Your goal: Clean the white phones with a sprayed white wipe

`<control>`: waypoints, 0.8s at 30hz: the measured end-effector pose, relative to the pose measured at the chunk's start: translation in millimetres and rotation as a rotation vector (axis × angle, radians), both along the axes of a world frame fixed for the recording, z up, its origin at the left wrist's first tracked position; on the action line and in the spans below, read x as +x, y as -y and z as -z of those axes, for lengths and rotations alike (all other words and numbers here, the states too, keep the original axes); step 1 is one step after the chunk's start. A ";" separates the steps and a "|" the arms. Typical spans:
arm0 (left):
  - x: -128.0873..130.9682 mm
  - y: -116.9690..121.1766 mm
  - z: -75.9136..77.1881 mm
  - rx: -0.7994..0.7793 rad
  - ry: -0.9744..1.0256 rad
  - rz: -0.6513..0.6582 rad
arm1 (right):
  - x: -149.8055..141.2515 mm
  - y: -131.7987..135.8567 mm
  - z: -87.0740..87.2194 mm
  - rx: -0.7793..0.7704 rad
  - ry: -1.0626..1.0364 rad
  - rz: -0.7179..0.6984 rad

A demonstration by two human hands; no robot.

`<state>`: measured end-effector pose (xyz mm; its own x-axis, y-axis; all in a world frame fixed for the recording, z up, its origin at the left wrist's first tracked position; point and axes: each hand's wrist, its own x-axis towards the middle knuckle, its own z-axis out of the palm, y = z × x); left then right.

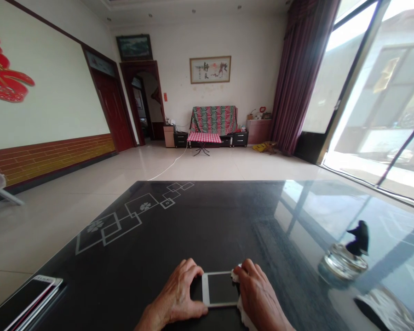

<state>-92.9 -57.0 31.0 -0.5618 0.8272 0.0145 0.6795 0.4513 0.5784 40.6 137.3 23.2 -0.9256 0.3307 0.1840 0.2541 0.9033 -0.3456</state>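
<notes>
A white-framed smartphone (pixel 222 288) with a dark screen lies sideways at the near edge of the black glossy table (pixel 207 220). My left hand (pixel 179 294) grips its left end, thumb at the near corner and fingers at the far corner. Over the phone's right end is my right hand (pixel 260 294), its fingers closed on a crumpled white tissue (pixel 244 312) that touches the phone. The right end of the phone is hidden under that hand and the tissue.
Several stacked phones (pixel 31 301) lie at the table's left edge. On the right stand a glass ashtray (pixel 345 264) and a small black figure (pixel 359 239) beside it. A dark and silvery object (pixel 382 308) lies at the near right. Beyond are a checked folding table (pixel 204 137) and purple curtains (pixel 296 78).
</notes>
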 end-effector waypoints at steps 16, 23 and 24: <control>0.1 -0.3 -1.1 0.043 -0.004 0.025 | 1.8 -5.0 -8.9 0.037 0.055 0.058; -0.8 -0.3 1.2 0.058 -0.009 0.030 | -2.8 -10.7 -8.8 0.058 0.089 0.031; -0.9 -0.4 1.2 0.058 -0.013 0.028 | -5.4 -10.2 -9.7 0.063 0.098 0.017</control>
<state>-93.8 -56.6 29.7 -0.5381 0.8400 0.0700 0.6989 0.3982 0.5941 35.2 147.5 32.9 -0.9346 0.3370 0.1137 0.2992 0.9178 -0.2609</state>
